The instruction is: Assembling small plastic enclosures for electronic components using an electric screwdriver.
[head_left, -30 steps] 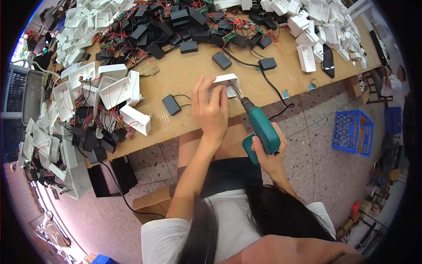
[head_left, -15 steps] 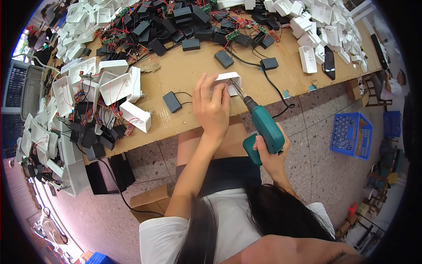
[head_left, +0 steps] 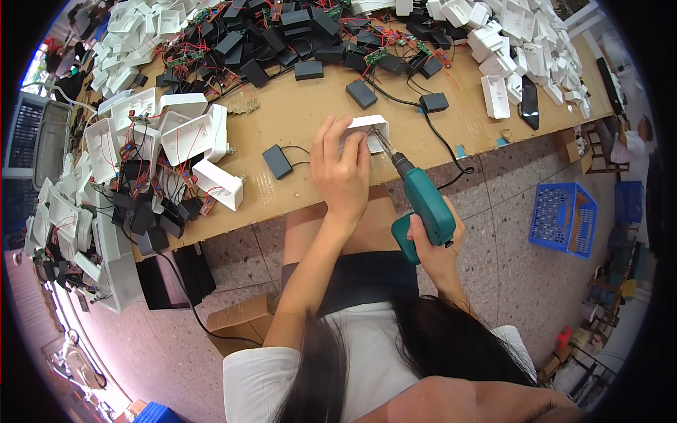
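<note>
My left hand point(head_left: 340, 173) is closed on a white plastic housing point(head_left: 379, 124) at the table's near edge, its fingertips reaching into the open side. A green cordless drill point(head_left: 430, 208) is gripped in my right hand point(head_left: 441, 259), off the table's front. Its long bit points up and left into the housing, close to my left fingertips. What the tip touches inside is hidden by the fingers. Left of my left hand lies a black box point(head_left: 277, 162) with two thin dark wires running towards the hand.
Black boxes point(head_left: 308, 70) with red wires and green circuit boards are heaped at the back. White housings point(head_left: 496, 96) pile up at right, beside a black phone point(head_left: 528, 103). More open housings point(head_left: 188, 139) lie at left. A blue crate point(head_left: 563, 218) stands on the floor at right.
</note>
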